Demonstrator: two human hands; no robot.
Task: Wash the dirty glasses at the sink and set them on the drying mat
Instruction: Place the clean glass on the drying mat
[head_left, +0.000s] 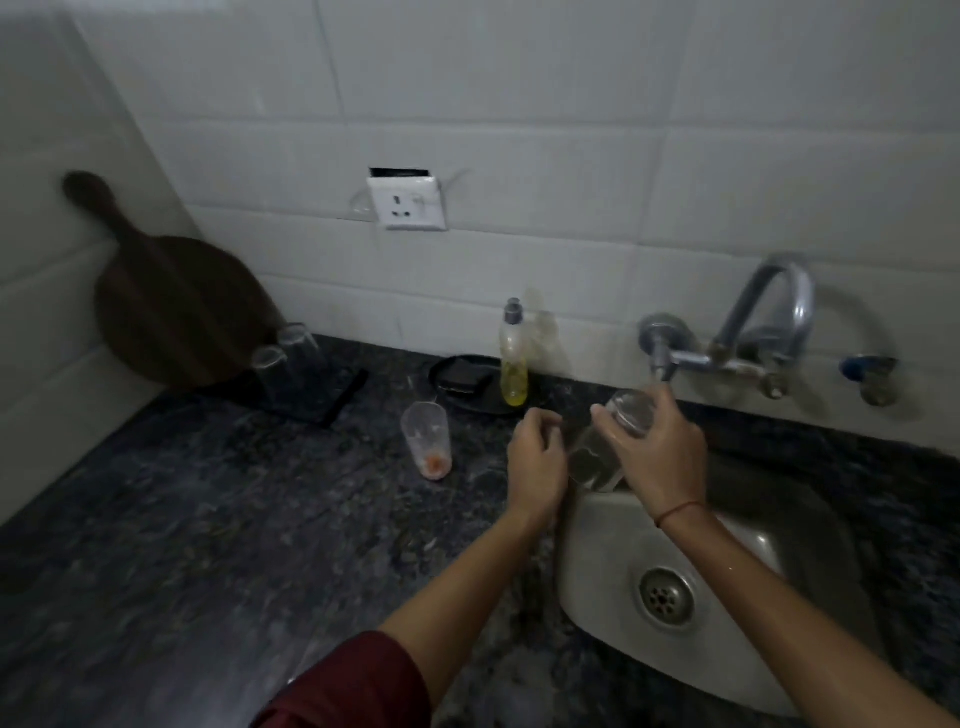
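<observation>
A glass (608, 447) is gripped by the right hand (657, 457) over the sink (613, 540), below the tap (662, 366). Its long axis is tilted, one end raised toward the tap and the other lowered toward the left hand (537, 460). That hand is curled just beside the lower end; whether it grips anything cannot be told. The mat (343, 387) lies well left of both hands, so the left hand is judged nearer to it.

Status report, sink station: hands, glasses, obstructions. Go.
Right hand grips tilted glass over sink edge. Left hand curled at its lower end, contact unclear. Dirty glass upright on counter, between sink and drying mat; two upturned glasses on mat.
</observation>
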